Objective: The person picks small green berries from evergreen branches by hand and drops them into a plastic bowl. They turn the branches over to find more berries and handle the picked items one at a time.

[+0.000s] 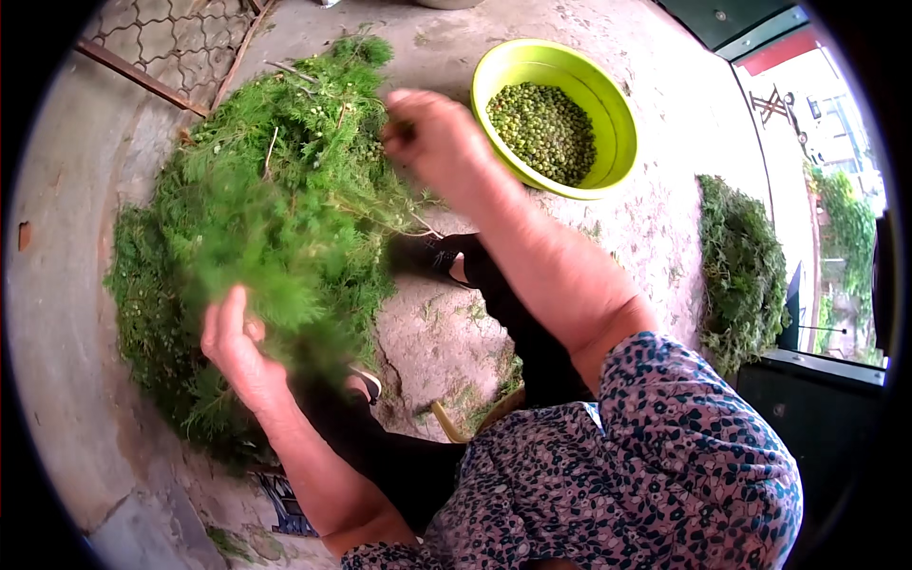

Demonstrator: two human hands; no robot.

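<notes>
My left hand (pixel 237 353) is closed on a leafy green evergreen sprig (pixel 271 271), which is smeared by motion. It is held over a big heap of cut evergreen branches (pixel 161 313) on the ground at my left. Farther forward, my right hand (pixel 435 135) is raised between the heap and a yellow-green plastic basin (pixel 622 142). Its fingers are curled inward, and whatever lies in them is hidden. Many small round green cones or berries (pixel 541 133) cover the basin's bottom.
A second pile of greenery (pixel 739 271) lies on the right by a doorway. A metal frame with wavy wire mesh (pixel 176 47) stands at the far left. My shoe (pixel 432 256) rests beside the heap. Green scraps dot the concrete floor (pixel 427 332).
</notes>
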